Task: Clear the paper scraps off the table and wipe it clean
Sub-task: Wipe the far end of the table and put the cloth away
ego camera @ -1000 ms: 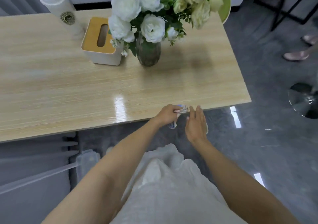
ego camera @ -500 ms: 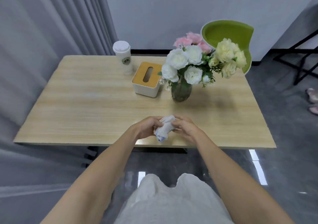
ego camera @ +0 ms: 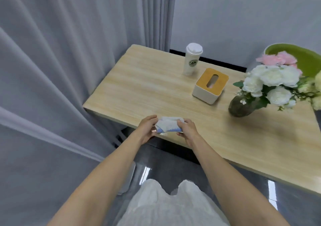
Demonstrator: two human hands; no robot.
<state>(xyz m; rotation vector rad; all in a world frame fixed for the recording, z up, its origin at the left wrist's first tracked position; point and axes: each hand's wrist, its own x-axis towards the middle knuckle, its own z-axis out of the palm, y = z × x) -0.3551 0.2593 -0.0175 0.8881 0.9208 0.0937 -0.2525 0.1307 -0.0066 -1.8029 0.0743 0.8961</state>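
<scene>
left hand (ego camera: 146, 130) and right hand (ego camera: 187, 130) were held close together at the near edge of the table (ego camera: 147, 90). a crumpled white and blue wad (ego camera: 169, 125) was gripped between them, with the fingers of each hand curled round one end of it. whether the wad was cloth or paper could not be told, nor whether its underside touched the wood. it was spanned from one palm to the other, over the table's front edge and toward its left end. farther back on the light wooden top, a white lidded cup (ego camera: 192, 59) with a round green mark was stood upright near the far edge. a white tissue box (ego camera: 210, 85) with a slotted wooden top was set just beside the cup, nearer and to the right. a dark glass vase (ego camera: 240, 106) was placed further right, well apart from the hands, and was filled with white flowers (ego camera: 271, 81) and a few pink ones. a green chair (ego camera: 295, 52) was partly hidden behind the blooms. a grey curtain (ego camera: 69, 69) was hung along the left side, close against the table's left end. only bare wood grain was seen between the wad and the box. below the forearms a white garment (ego camera: 165, 205) and a glossy grey floor (ego camera: 286, 208) were shown.
</scene>
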